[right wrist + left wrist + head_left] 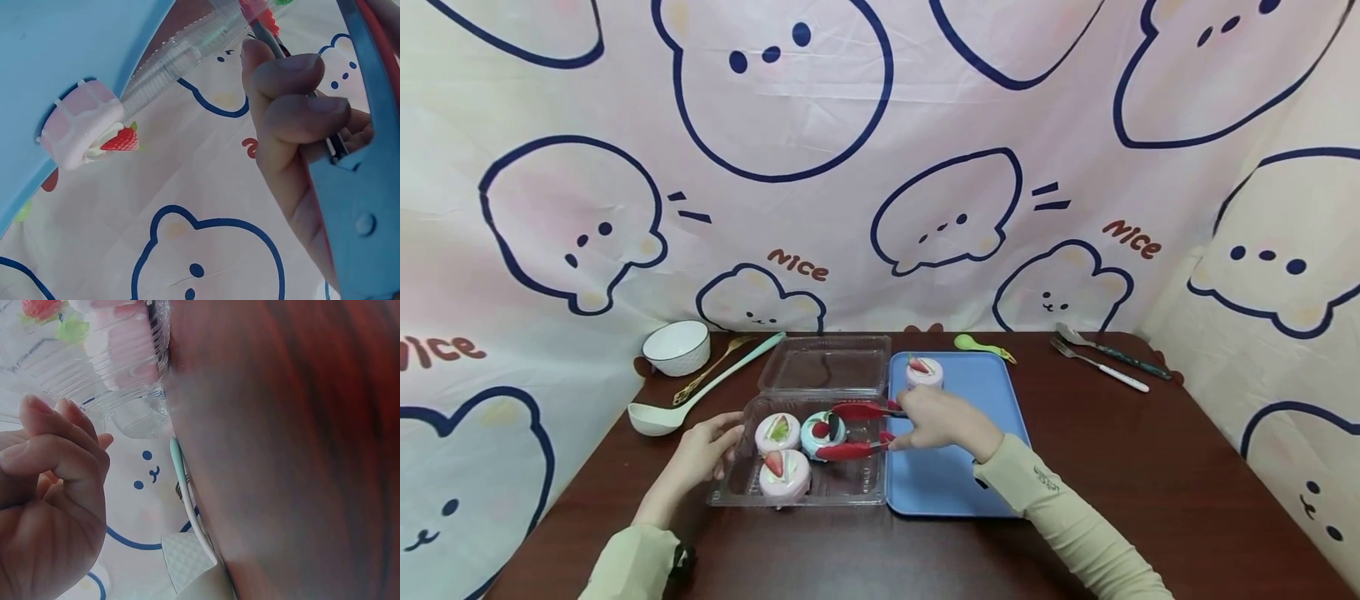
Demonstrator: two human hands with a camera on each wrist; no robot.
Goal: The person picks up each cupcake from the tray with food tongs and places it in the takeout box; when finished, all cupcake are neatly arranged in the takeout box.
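My right hand (pixel 938 421) grips red-tipped tongs (pixel 853 451); their metal arms show in the right wrist view. The tong tips lie on either side of a light blue cake (pixel 815 446) with a red topping, inside a clear plastic container (pixel 857 492). Left of it are a pink cake (pixel 771 437) with a green topping and a pink strawberry cake (pixel 786 483). Another strawberry cake (pixel 84 122) sits on the blue tray (pixel 947 492). My left hand (pixel 59 481), fingers loosely bent, is at the container's left side; whether it touches is unclear.
The container's clear lid (pixel 827 364) lies folded back. A white bowl (pixel 677 348), a ladle (pixel 658 417) and a gold utensil (pixel 707 372) are at left. A green spoon (pixel 981 345) is behind the tray. Two forks, one white-handled fork (pixel 1105 367), lie at right.
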